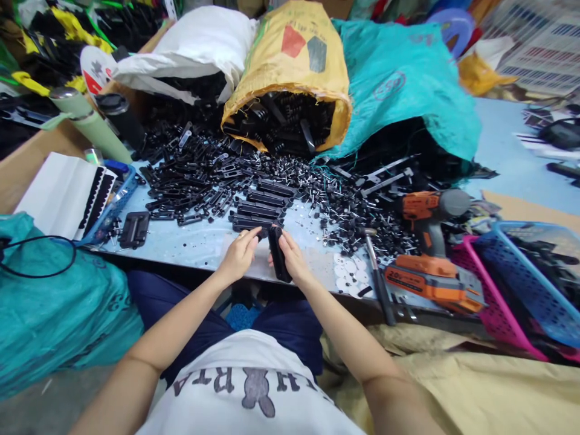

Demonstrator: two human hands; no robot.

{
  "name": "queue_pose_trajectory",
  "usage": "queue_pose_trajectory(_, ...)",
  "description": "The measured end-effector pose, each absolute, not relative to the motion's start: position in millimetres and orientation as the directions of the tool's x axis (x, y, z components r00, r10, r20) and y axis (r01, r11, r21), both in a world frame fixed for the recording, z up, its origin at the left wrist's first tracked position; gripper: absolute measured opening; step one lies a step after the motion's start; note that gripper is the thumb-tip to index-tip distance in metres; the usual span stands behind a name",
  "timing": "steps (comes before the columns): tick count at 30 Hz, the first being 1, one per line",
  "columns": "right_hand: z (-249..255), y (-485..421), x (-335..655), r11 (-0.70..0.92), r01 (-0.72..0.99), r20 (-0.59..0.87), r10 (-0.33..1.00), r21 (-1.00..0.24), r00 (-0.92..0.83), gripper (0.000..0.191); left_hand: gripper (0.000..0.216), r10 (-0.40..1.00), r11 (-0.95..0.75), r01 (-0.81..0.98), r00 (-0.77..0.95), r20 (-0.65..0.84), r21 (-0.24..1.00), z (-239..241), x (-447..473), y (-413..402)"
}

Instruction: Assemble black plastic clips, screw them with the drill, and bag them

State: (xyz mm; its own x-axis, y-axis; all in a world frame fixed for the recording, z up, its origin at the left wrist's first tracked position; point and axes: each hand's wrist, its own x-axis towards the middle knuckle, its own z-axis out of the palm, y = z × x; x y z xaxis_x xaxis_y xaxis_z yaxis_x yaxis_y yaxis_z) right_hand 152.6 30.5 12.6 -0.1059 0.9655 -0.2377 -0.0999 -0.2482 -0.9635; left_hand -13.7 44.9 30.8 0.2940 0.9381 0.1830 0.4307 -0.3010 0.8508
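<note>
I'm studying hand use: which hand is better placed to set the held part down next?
Probably the right hand: it grips the long black part, near the lined-up black parts; the left hand sits alongside.

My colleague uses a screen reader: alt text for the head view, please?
The right hand holds a black part, the left hand nearby, at a blue table. Beyond lie heaped black parts and three sacks; an orange power tool sits at right.

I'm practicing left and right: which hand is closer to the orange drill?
Right. The right hand, gripping a black part, is left of the orange drill, with a hammer between. The left hand is farther away, on the black part's other side.
</note>
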Motion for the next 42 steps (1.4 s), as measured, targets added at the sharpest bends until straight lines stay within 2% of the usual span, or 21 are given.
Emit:
queue_pose_trajectory(3, 13, 33, 146, -0.267, -0.213, -0.248, 0.962, -0.940, -0.111, 0.063, 0.037, 0.925, -0.339, 0.396, 0.307, 0.225, 0.853, 33, -12, 45)
queue_pose_trajectory(8, 17, 36, 154, -0.207, -0.184, -0.195, 0.977, -0.961, -0.084, 0.064, 0.035, 0.895, -0.411, 0.394, 0.343, 0.284, 0.822, 36, -10, 47)
queue_pose_trajectory(11, 24, 40, 165, -0.100, -0.050, -0.092, 0.986, -0.994, -0.139, 0.058, 0.037, 0.886, -0.441, 0.411, 0.341, 0.314, 0.798, 39, -10, 44)
queue_pose_trajectory(15, 31, 45, 176, 0.197, 0.239, 0.136, 0.959, -0.951, -0.248, 0.049, 0.036, 0.882, -0.469, 0.509, 0.302, 0.361, 0.721, 40, -7, 38)
queue_pose_trajectory(18, 34, 43, 168, 0.313, 0.319, 0.243, 0.939, -0.895, -0.242, 0.049, 0.036, 0.867, -0.484, 0.525, 0.176, 0.467, 0.700, 38, 5, 33)
queue_pose_trajectory(21, 35, 37, 147, 0.341, 0.334, 0.324, 0.940, -0.879, -0.107, 0.049, 0.037, 0.821, -0.475, 0.498, -0.046, 0.569, 0.725, 37, 21, 28)
queue_pose_trajectory(23, 35, 33, 135, 0.373, 0.368, 0.386, 0.921, -0.852, -0.040, 0.050, 0.037, 0.788, -0.488, 0.479, -0.116, 0.604, 0.729, 38, 24, 27)
queue_pose_trajectory(26, 32, 29, 128, 0.431, 0.378, 0.445, 0.894, -0.819, -0.055, 0.051, 0.036, 0.779, -0.545, 0.443, -0.045, 0.625, 0.711, 40, 16, 31)
queue_pose_trajectory(30, 22, 26, 127, 0.402, 0.355, 0.418, 0.908, -0.844, -0.033, 0.054, 0.034, 0.784, -0.595, 0.401, 0.101, 0.612, 0.696, 41, -1, 42)
queue_pose_trajectory(33, 15, 28, 131, 0.379, 0.414, 0.374, 0.922, -0.828, -0.096, 0.055, 0.033, 0.856, -0.507, 0.382, 0.116, 0.505, 0.772, 29, -3, 41)
queue_pose_trajectory(36, 19, 48, 155, 0.426, 0.622, 0.326, 0.905, -0.657, -0.275, 0.050, 0.038, 0.958, -0.258, 0.353, -0.027, 0.286, 0.899, 8, -1, 26)
queue_pose_trajectory(38, 27, 74, 188, 0.361, 0.809, 0.280, 0.926, -0.464, -0.253, 0.046, 0.042, 0.969, -0.181, 0.425, -0.078, 0.235, 0.887, -3, -3, 17)
queue_pose_trajectory(40, 38, 106, 234, 0.165, 0.946, 0.259, 0.961, -0.278, -0.091, 0.045, 0.048, 0.954, -0.241, 0.603, 0.005, 0.298, 0.760, -6, -8, 12)
queue_pose_trajectory(42, 48, 139, 284, -0.125, 0.983, 0.272, 0.949, -0.138, 0.158, 0.045, 0.051, 0.902, -0.418, 0.724, 0.257, 0.347, 0.549, -3, -12, 16)
